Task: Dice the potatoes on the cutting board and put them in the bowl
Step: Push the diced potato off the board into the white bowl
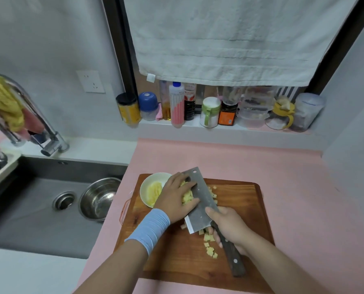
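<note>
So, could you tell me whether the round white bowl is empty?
No, the round white bowl holds a heap of pale yellow potato pieces.

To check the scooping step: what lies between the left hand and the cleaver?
In the head view, a heap of potato dice lies between the left hand and the cleaver, cupped by that hand against the blade.

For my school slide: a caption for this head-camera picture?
Left hand holds diced potato against the cleaver in the right hand, beside the bowl on the cutting board.
</note>
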`<control>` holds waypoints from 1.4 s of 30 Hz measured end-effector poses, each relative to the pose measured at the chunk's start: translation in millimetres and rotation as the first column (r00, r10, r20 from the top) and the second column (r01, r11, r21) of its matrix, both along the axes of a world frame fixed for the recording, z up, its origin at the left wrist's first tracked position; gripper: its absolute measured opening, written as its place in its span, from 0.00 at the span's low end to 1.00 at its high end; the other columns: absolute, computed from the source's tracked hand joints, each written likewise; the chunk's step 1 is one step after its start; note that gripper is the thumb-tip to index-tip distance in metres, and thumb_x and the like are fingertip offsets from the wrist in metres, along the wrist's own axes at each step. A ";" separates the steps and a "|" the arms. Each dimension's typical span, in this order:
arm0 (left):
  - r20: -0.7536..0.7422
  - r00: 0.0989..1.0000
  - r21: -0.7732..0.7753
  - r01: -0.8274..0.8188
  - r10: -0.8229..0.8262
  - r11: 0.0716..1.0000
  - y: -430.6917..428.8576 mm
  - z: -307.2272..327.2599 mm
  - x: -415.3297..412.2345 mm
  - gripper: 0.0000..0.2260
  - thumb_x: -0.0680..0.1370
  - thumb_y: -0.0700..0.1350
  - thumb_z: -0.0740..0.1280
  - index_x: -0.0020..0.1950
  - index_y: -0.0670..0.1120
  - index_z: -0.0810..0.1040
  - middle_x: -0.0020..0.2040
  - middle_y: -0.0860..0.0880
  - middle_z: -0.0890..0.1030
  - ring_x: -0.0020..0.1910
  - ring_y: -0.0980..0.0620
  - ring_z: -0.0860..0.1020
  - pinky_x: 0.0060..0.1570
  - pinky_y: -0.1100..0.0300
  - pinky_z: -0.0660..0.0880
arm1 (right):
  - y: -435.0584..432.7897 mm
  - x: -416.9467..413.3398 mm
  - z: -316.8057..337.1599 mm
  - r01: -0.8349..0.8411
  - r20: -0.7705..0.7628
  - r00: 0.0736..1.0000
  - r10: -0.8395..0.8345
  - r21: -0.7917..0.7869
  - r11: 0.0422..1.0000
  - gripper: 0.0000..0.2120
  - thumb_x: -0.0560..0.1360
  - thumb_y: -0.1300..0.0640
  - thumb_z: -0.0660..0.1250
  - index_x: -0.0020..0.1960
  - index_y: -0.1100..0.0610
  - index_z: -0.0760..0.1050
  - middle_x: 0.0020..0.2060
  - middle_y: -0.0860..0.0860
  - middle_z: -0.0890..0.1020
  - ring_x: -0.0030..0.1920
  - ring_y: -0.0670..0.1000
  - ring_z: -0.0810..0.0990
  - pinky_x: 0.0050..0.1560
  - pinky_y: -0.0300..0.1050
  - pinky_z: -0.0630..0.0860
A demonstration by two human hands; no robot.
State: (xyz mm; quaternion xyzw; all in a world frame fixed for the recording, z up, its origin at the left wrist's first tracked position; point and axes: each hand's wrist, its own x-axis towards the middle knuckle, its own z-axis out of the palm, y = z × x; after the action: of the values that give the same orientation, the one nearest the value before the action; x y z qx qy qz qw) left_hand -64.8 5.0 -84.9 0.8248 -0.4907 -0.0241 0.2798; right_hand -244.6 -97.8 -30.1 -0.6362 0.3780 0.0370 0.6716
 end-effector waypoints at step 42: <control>0.134 0.990 -0.024 -0.040 0.043 0.999 64.2 -6.2 72.9 0.16 0.73 0.49 0.58 0.48 0.49 0.86 0.47 0.53 0.84 0.51 0.52 0.75 0.54 0.62 0.72 | 8.9 44.2 25.1 -0.121 -0.144 0.985 0.099 -0.156 0.980 0.09 0.84 0.54 0.61 0.56 0.59 0.76 0.29 0.55 0.77 0.21 0.50 0.70 0.22 0.40 0.69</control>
State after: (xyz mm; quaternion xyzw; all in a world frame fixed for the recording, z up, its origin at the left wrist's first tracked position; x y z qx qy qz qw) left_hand 8.0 69.2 -91.0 0.8315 -0.4916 0.0425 0.2554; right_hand -200.5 -88.9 -5.0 -0.7054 0.3885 0.0858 0.5866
